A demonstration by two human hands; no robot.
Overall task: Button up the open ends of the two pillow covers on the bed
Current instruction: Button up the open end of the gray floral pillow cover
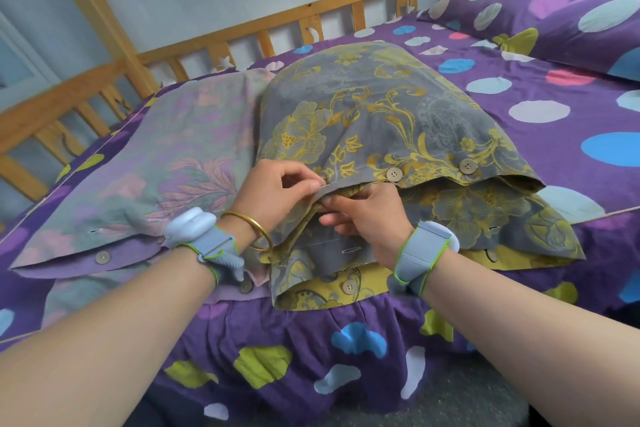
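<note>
On the bed [519, 107], left hand [277, 191] and right hand [367, 215] both pinch the grey-gold pillow cover [374, 107] hem

Bed [540, 107] bearing two pillow covers [381, 107]

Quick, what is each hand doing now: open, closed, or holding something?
Left hand: closed, pinching the edge of the grey and yellow pillow cover.
Right hand: closed, gripping the same cover's open edge from below.
</note>
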